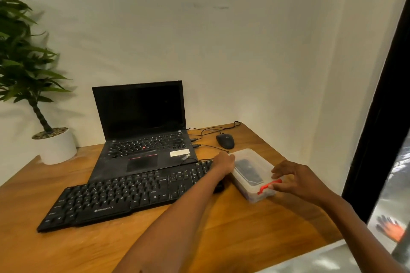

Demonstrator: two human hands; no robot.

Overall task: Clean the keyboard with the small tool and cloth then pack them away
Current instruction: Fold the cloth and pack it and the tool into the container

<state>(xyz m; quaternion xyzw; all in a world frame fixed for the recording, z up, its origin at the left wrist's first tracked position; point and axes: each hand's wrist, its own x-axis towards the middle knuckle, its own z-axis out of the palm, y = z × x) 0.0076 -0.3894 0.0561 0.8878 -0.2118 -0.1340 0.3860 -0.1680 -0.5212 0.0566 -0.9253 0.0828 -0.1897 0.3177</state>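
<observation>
A black external keyboard [124,195] lies slanted across the wooden desk in front of an open black laptop [142,131]. To its right stands a clear plastic box [250,168] with a lid and a red latch [269,186] on its near end; something dark shows through the plastic. My left hand [224,160] grips the far left corner of the box, reaching over the keyboard's right end. My right hand [292,178] is at the near end with its fingers curled on the red latch. The cleaning tool and cloth are not separately visible.
A black mouse [225,141] sits behind the box, its cable looping toward the laptop. A potted plant in a white pot [57,146] stands at the desk's back left. The desk edge [332,240] runs close on the right, beside a dark window frame.
</observation>
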